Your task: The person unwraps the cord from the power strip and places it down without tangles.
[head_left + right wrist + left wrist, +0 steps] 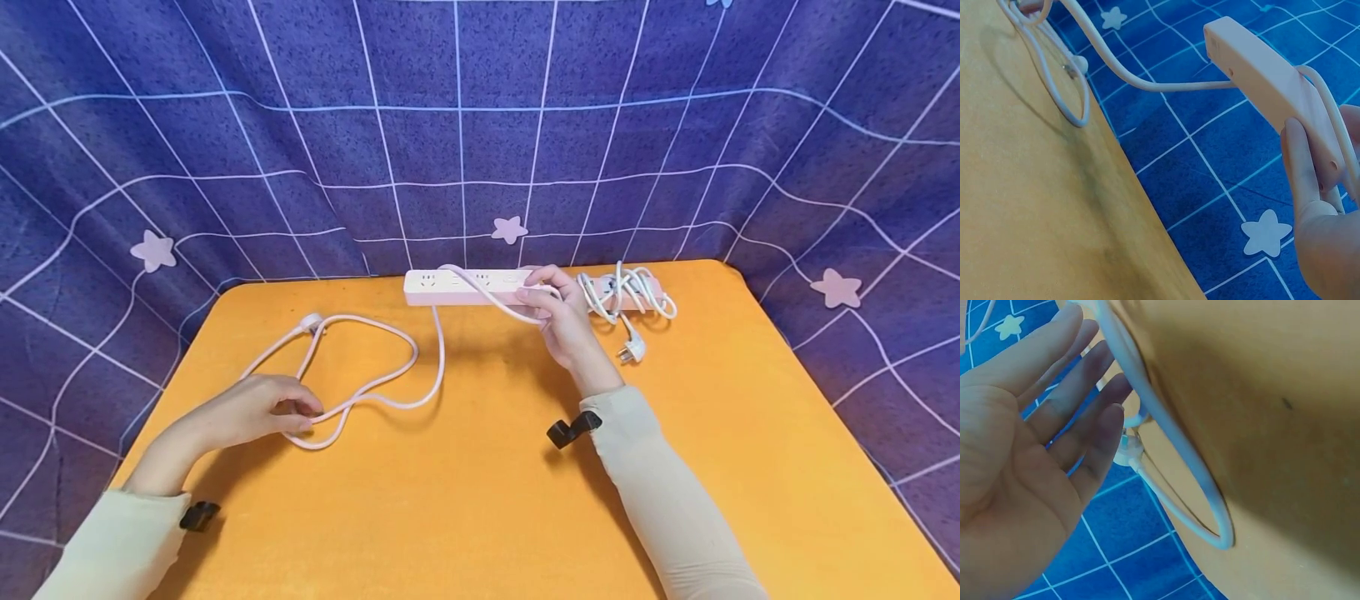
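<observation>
My right hand [564, 321] grips the right end of a pale pink power strip [429, 287], held up with its sockets facing me. Its power cord [439, 358] hangs from the strip, and a length of it crosses the strip's front to my right fingers. The strip's smooth underside [1260, 75] shows in the right wrist view. Low on the left, my left hand [251, 408] pinches the cord between thumb and fingertips. In the left wrist view, a cord loop [1179, 437] runs past these fingers. The cord's plug [310, 322] lies beyond this hand.
A second power strip [656, 293], wrapped in its white cord [641, 283], lies at the back right with its plug [632, 347] in front. The orange table [450, 500] ends at a blue gridded curtain [420, 142] with pale stars. Black bands [573, 429] sit at my wrists.
</observation>
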The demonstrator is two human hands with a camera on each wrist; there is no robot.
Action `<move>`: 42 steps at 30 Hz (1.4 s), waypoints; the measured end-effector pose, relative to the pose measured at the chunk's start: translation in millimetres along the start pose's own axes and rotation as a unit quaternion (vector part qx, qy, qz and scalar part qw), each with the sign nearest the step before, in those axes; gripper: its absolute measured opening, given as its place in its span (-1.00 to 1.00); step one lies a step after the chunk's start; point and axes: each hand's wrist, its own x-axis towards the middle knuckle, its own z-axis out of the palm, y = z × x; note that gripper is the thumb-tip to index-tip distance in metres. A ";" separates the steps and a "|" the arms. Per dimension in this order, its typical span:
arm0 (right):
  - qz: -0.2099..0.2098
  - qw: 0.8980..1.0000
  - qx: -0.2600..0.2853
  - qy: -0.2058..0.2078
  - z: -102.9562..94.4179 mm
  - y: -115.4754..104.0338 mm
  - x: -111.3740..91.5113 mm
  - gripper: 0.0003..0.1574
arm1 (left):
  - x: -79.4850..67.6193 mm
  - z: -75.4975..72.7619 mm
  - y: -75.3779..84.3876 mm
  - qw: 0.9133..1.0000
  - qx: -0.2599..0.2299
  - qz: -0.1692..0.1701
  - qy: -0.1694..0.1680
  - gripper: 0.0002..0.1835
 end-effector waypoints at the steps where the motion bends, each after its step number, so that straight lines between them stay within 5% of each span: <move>1: 0.000 1.000 -0.001 0.000 -0.1 0.3 0.1 -0.65 | 1.5 0.0 1.0 1.000 0.007 -0.002 0.009 -0.84; 10: 0.003 1.000 -0.001 0.002 -0.6 1.1 0.3 -0.65 | 30.3 -6.2 30.8 0.989 0.066 0.002 0.130 -0.77; 18: -0.001 1.000 -0.001 0.004 -1.0 -0.1 -0.7 -0.66 | 69.5 -5.1 77.4 0.987 0.007 -0.014 0.162 -0.74; 23: -0.002 1.000 0.005 0.001 -0.8 -0.8 -0.4 -0.64 | 89.1 3.6 96.8 0.985 -0.055 -0.039 0.157 -0.76; 31: -0.002 1.000 0.002 0.001 0.1 -0.6 0.8 -0.65 | 111.7 18.3 118.5 0.988 -0.084 -0.053 0.122 -0.80; 42: -0.006 1.000 -0.001 0.000 0.0 -0.4 0.3 -0.64 | 127.8 32.1 123.8 0.990 -0.084 -0.068 0.085 -0.79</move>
